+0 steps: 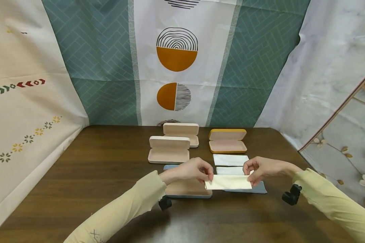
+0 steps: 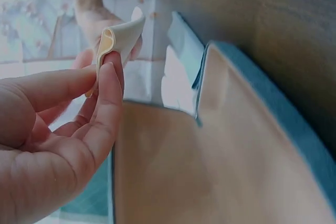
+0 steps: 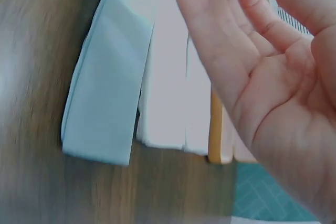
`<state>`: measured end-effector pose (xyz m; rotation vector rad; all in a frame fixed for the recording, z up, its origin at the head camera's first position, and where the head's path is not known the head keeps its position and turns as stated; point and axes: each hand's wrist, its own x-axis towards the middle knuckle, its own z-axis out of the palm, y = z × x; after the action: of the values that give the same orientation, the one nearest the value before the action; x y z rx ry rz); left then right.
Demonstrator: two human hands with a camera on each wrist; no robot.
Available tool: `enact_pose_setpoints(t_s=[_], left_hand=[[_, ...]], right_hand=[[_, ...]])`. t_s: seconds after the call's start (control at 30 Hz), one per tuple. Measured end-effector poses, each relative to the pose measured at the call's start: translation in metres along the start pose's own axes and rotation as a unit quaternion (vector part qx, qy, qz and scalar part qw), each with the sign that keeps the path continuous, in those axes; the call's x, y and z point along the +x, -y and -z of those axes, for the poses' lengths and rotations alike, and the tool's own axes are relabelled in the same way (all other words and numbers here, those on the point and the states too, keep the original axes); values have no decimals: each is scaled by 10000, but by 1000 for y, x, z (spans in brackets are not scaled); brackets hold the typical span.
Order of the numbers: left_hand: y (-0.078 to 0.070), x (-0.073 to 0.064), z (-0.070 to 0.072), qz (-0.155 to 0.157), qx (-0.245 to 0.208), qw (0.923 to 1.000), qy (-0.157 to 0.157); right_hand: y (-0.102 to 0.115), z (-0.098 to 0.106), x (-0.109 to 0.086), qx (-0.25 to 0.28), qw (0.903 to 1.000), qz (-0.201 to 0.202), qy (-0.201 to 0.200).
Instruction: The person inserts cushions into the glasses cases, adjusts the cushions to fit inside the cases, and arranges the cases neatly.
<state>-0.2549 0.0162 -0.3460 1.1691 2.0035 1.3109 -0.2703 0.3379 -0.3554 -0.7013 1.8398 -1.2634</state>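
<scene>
A folded cream cloth (image 1: 228,182) is stretched level between the two hands, above the table. The left hand (image 1: 195,169) pinches its left end between thumb and fingers; in the left wrist view the cloth's folded layers (image 2: 107,43) show at that end. At the right end, the right hand (image 1: 263,167) pinches the cloth; its fingertips are cut off in the right wrist view. Beneath the left hand lies an open blue glasses case (image 1: 188,196) with a beige lining. A folded blue cloth (image 1: 260,187) lies partly hidden behind the cream one.
Two folded white cloths (image 1: 231,160) lie beyond the blue cloth. Farther back stands an open yellow glasses case (image 1: 228,151). Two open off-white cases, a nearer case (image 1: 168,160) and a farther case (image 1: 180,130), stand back left on the brown table (image 1: 109,182).
</scene>
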Motion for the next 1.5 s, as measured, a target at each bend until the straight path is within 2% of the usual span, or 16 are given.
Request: enact_pose_setpoints(t_s=[0.2,0.37,0.53,0.63,0.8,1.0,1.33,1.5], left_hand=[[2,-22,20,48,-154,9991,-380],[6,-40,33,253,23,9971,-715],[12,-59,43,474,127,9949,-877],[15,-69,48,474,190,9941,-960],[22,-80,52,367,100,9944,-982],[26,-96,53,547,-181,9912,-1188],[36,-103,49,388,-361,9883,-1428],[41,-108,46,523,-410,9870,-1461]], right_hand=[[9,-9,23,214,9994,186,-176],[17,-19,42,223,9985,231,-438],[24,-31,59,342,9976,330,-495],[25,-38,67,477,9966,476,-475],[22,-46,76,463,9955,609,-556],[19,-53,81,479,9926,695,-877],[18,-65,82,487,9862,684,-1427],[14,-71,80,580,9852,621,-1487]])
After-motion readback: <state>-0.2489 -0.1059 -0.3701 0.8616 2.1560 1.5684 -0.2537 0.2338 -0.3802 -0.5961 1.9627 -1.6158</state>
